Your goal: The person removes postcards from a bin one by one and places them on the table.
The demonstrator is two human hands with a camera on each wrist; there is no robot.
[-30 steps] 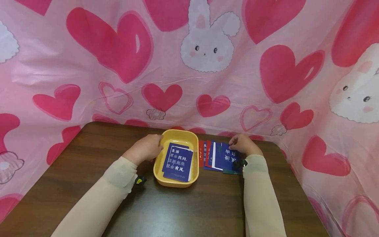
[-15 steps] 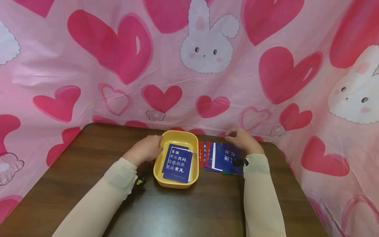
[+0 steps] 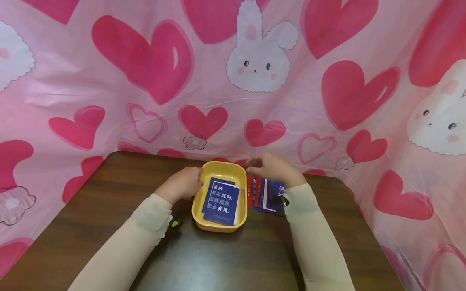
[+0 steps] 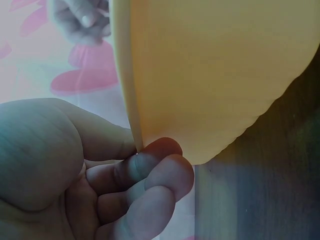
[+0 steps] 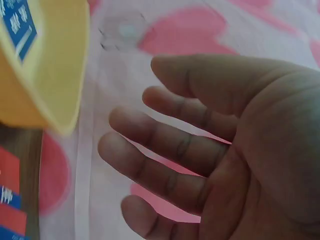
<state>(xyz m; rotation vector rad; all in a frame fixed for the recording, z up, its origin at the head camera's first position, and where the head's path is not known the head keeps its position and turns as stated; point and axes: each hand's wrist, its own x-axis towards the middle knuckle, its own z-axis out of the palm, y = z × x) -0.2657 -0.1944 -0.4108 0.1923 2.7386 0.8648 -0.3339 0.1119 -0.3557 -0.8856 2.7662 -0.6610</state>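
A yellow plastic tray (image 3: 215, 228) sits toward the back of the table, holding a small stack of blue cards (image 3: 223, 206) with white Chinese lettering. My left hand (image 3: 182, 184) is at its left side; in the left wrist view the thumb and fingertips pinch the rim of the tray (image 4: 210, 75). Just right of the tray, a spread row of red, blue and white cards (image 3: 259, 194) lies on the wood, partly covered by my right arm. Above the far end of that row is my right hand (image 3: 274, 169), its relaxed fingers (image 5: 165, 140) apart and holding nothing.
The dark wooden table (image 3: 214, 262) meets a pink cloth backdrop (image 3: 211, 93), printed with hearts and rabbits, along its back and sides. A black band piece (image 3: 279, 200) shows at the right wrist, and another (image 3: 176, 223) at the left.
My right hand has lifted off the blue card at the row's right end and moved left toward the tray's far right corner. The left hand stays at the rim.
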